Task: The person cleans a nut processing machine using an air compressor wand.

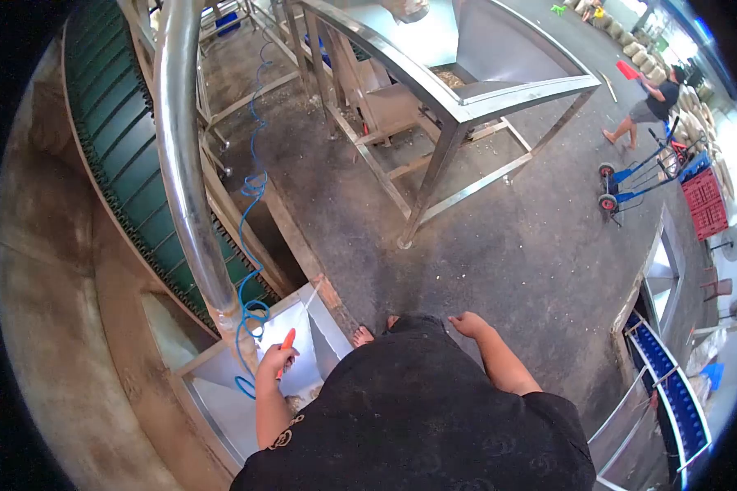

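My left hand is closed around an orange air blow gun, whose top sticks up out of the fist. A blue coiled air hose loops close beside this hand, but where it joins the gun is hidden. Under the hand lies a shiny metal hopper with some pale bits inside. My right hand hangs by my right hip above the concrete floor. Its fingers are curled in, and nothing shows in them.
A thick steel pipe rises at left beside a green slatted conveyor. Ahead stands a large metal hopper frame. A blue hand truck, red crates and another person are at right. A floor pit opens nearby.
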A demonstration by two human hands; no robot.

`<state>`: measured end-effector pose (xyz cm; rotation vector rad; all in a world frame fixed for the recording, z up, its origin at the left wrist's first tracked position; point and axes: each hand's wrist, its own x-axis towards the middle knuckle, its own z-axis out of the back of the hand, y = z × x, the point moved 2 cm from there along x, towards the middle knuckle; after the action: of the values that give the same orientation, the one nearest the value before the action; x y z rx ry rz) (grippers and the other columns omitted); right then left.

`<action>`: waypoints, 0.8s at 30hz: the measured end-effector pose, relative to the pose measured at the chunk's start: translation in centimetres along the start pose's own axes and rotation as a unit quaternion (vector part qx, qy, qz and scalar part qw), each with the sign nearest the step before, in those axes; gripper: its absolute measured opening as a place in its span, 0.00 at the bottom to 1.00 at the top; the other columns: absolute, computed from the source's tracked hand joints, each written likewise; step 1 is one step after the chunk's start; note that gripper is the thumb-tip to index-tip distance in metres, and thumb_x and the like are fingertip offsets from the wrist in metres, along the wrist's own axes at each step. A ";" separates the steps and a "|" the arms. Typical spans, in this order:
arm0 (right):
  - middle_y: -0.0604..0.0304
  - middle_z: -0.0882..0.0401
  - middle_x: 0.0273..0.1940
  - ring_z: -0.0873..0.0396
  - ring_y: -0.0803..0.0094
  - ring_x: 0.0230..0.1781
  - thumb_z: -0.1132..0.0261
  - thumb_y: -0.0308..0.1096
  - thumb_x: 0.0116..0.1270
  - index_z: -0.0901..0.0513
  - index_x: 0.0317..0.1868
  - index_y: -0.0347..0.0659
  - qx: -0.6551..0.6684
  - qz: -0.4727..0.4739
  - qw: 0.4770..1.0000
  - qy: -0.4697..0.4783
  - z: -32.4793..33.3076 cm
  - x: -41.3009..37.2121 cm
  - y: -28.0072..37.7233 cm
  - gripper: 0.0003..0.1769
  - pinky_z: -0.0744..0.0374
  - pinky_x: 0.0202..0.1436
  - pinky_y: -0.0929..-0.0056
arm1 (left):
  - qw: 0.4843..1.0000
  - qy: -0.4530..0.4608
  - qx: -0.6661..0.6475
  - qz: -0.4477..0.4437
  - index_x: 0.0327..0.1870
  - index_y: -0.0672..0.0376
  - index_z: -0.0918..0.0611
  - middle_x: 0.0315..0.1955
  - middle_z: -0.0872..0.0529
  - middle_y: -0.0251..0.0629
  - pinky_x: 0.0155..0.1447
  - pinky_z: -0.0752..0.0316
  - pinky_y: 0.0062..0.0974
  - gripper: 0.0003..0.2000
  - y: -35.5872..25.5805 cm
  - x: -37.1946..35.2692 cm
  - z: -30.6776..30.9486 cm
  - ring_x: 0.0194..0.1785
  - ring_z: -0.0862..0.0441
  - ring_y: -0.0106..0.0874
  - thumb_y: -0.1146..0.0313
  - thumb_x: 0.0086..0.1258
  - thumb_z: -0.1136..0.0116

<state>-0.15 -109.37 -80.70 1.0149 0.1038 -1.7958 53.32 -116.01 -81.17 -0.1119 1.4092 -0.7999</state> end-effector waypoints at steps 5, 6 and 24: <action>0.38 0.22 0.39 0.25 0.46 0.47 0.50 0.57 0.63 0.19 0.37 0.31 0.013 -0.112 0.994 0.012 -2.7 -0.7 -3.6 0.32 0.28 0.50 0.58 | 0.994 -0.010 -0.005 -0.105 0.28 0.61 0.21 0.16 0.24 0.31 0.22 0.34 0.19 0.06 -9.7 -0.2 4.3 0.16 0.29 0.21 0.69 0.52 0.42; 0.38 0.22 0.39 0.25 0.46 0.47 0.50 0.57 0.63 0.19 0.37 0.31 0.021 -0.110 0.994 0.008 -3.1 -0.8 -3.9 0.32 0.28 0.50 0.58 | 0.989 -0.019 0.000 -0.149 0.29 0.62 0.21 0.17 0.23 0.31 0.22 0.33 0.18 0.06 -10.5 1.8 5.9 0.17 0.28 0.21 0.71 0.52 0.44; 0.53 0.23 0.24 0.25 0.65 0.22 0.47 0.58 0.62 0.20 0.35 0.32 0.260 -0.121 0.958 0.012 4.6 17.0 -6.0 0.31 0.26 0.27 0.64 | 0.867 -0.071 0.341 -0.356 0.27 0.63 0.24 0.15 0.25 0.31 0.22 0.36 0.21 0.08 -62.0 -10.4 1.6 0.17 0.30 0.20 0.67 0.53 0.44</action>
<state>-9.64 -121.22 -91.44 1.4433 -0.2561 -2.0903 28.65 -156.72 -40.08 -0.1400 0.8541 -1.8281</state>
